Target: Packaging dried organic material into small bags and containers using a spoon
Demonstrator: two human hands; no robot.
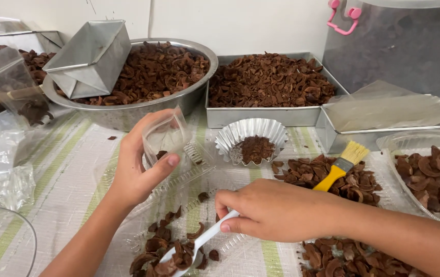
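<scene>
Over the striped mat, left hand (138,169) grips a clear bag (164,136) — right hand's (266,210) fingers pinch a white spoon (199,243).

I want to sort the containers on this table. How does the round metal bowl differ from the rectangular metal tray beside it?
The round metal bowl is circular with curved walls; the rectangular metal tray has straight walls and square corners. The bowl also carries a tilted metal box on its contents, while the tray holds only brown pieces. The bowl's pile is heaped higher than the tray's flatter layer. Both are grey metal and filled with brown dried shell-like pieces.
</scene>
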